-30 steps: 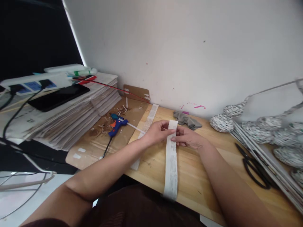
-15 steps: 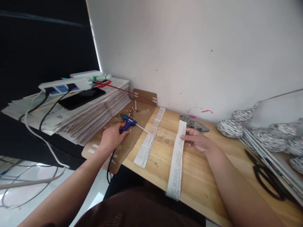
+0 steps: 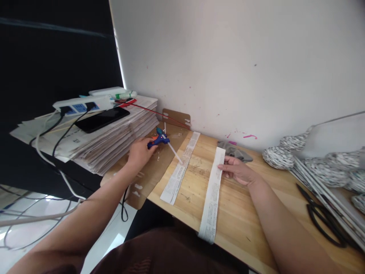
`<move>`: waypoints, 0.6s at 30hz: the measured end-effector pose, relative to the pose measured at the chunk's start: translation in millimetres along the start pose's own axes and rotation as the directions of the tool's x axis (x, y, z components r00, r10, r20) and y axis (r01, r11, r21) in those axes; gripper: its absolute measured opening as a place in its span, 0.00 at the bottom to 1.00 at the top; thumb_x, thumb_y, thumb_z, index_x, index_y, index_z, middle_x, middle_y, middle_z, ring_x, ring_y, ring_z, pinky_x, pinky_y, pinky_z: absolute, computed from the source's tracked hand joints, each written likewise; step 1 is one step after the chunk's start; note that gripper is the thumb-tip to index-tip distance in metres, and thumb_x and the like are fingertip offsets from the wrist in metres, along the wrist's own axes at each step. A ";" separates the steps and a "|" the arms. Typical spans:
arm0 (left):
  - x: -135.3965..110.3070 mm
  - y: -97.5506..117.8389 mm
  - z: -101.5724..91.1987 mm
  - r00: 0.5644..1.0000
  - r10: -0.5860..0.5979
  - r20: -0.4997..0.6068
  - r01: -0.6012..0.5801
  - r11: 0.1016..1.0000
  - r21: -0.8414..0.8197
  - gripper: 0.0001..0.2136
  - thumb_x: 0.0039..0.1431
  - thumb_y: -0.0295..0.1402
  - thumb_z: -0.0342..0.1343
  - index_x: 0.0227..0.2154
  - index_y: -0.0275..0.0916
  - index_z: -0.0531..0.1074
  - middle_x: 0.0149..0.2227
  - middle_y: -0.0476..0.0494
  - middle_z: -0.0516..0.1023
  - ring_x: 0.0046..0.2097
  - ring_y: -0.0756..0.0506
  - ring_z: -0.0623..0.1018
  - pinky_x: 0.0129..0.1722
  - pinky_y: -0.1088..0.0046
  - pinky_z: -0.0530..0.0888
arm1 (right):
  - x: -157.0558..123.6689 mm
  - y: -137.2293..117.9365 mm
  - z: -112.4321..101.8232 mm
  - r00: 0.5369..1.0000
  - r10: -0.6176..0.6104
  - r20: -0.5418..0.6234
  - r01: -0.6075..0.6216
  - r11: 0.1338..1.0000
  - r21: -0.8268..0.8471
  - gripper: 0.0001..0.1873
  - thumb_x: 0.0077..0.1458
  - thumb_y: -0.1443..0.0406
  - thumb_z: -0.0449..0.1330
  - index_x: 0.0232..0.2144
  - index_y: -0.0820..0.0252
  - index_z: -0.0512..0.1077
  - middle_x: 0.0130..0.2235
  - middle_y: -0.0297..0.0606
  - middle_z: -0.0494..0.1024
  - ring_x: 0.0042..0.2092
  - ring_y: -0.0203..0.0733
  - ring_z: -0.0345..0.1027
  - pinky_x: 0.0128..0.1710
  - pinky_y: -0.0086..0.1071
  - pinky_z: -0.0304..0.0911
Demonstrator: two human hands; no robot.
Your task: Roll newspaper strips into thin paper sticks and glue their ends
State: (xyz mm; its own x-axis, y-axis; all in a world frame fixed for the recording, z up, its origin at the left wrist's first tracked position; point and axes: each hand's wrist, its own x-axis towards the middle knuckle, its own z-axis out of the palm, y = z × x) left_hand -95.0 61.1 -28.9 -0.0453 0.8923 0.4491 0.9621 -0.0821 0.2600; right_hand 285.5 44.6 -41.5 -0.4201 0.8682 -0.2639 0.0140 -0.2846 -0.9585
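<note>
My left hand (image 3: 142, 152) is closed around the handle of a blue glue gun (image 3: 158, 140), over the brown cardboard at the left of the table. A whitish glue stick (image 3: 174, 153) juts from the gun's back, its end over a printed paper strip (image 3: 179, 171) that lies flat. With thumb and fingers, my right hand (image 3: 235, 169) pinches the upper part of a second printed strip (image 3: 212, 201). This strip's lower end curls over the front table edge.
A tall paper stack (image 3: 119, 139) at left carries a power strip (image 3: 85, 105) and a phone (image 3: 102, 118). A grey cloth (image 3: 235, 151) lies by the wall. Black scissors (image 3: 325, 220), rolled paper rods (image 3: 327, 198) and woven paper balls (image 3: 278, 157) lie at right.
My left hand has shifted slightly right with the glue gun, which has turned so its glue stick points more downward. My right hand and its strip stay nearly in place.
</note>
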 end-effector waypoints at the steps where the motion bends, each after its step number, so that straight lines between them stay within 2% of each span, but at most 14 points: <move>1: 4.2 -2.3 4.1 1.000 -0.001 0.018 0.001 1.000 0.000 0.17 0.56 0.40 0.54 0.44 0.37 0.75 0.43 0.36 0.78 0.45 0.38 0.76 0.46 0.66 0.69 | 0.1 0.7 -0.2 1.000 -0.003 -0.002 0.003 1.000 -0.002 0.19 0.43 0.62 0.70 0.39 0.61 0.74 0.35 0.38 0.77 0.30 0.32 0.67 0.21 0.24 0.56; 5: 11.6 -12.0 18.9 0.995 -0.004 0.101 0.002 1.000 0.025 0.17 0.57 0.39 0.54 0.46 0.37 0.74 0.45 0.35 0.78 0.48 0.37 0.75 0.48 0.64 0.68 | 1.4 3.9 -1.2 1.000 -0.018 -0.010 0.017 1.000 -0.012 0.20 0.43 0.61 0.70 0.39 0.61 0.74 0.34 0.39 0.77 0.28 0.32 0.67 0.20 0.24 0.55; 8: 7.1 -16.4 19.6 0.988 0.005 0.152 -0.008 1.000 0.020 0.19 0.57 0.40 0.53 0.49 0.36 0.72 0.47 0.34 0.77 0.50 0.36 0.74 0.50 0.63 0.67 | 2.4 5.0 -2.3 1.000 -0.025 -0.003 0.025 1.000 -0.008 0.20 0.43 0.62 0.70 0.39 0.61 0.73 0.34 0.38 0.77 0.28 0.32 0.67 0.19 0.24 0.54; 11: -6.5 -20.4 9.9 0.983 0.045 0.179 -0.045 0.999 -0.001 0.23 0.58 0.39 0.51 0.55 0.36 0.66 0.51 0.35 0.75 0.52 0.37 0.73 0.51 0.63 0.67 | 2.8 4.4 -2.6 1.000 -0.023 0.000 0.023 1.000 -0.019 0.18 0.43 0.62 0.70 0.38 0.60 0.74 0.33 0.37 0.77 0.27 0.32 0.66 0.19 0.24 0.54; 14: -27.3 -28.7 -5.0 0.978 0.050 0.205 -0.057 0.998 0.028 0.26 0.56 0.35 0.50 0.59 0.36 0.60 0.54 0.35 0.73 0.54 0.37 0.72 0.53 0.64 0.66 | 2.4 3.1 -2.0 1.000 -0.028 0.012 0.028 0.999 -0.032 0.17 0.44 0.62 0.70 0.38 0.60 0.74 0.34 0.37 0.77 0.28 0.32 0.65 0.20 0.25 0.54; 18: -53.6 -43.8 -25.4 0.980 0.031 0.196 -0.055 0.991 0.120 0.26 0.55 0.31 0.49 0.58 0.37 0.60 0.54 0.36 0.71 0.55 0.37 0.70 0.55 0.62 0.65 | 2.2 3.1 -1.8 0.999 -0.035 0.015 0.035 0.999 -0.017 0.17 0.44 0.62 0.69 0.37 0.60 0.74 0.33 0.37 0.76 0.28 0.32 0.64 0.20 0.25 0.53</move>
State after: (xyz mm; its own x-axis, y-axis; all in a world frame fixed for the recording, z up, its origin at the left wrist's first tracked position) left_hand -141.5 5.6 -42.7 0.0382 0.9591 0.2804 0.9885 -0.0774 0.1299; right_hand 286.3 46.3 -45.3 -0.4340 0.8715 -0.2285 0.0142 -0.2470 -0.9689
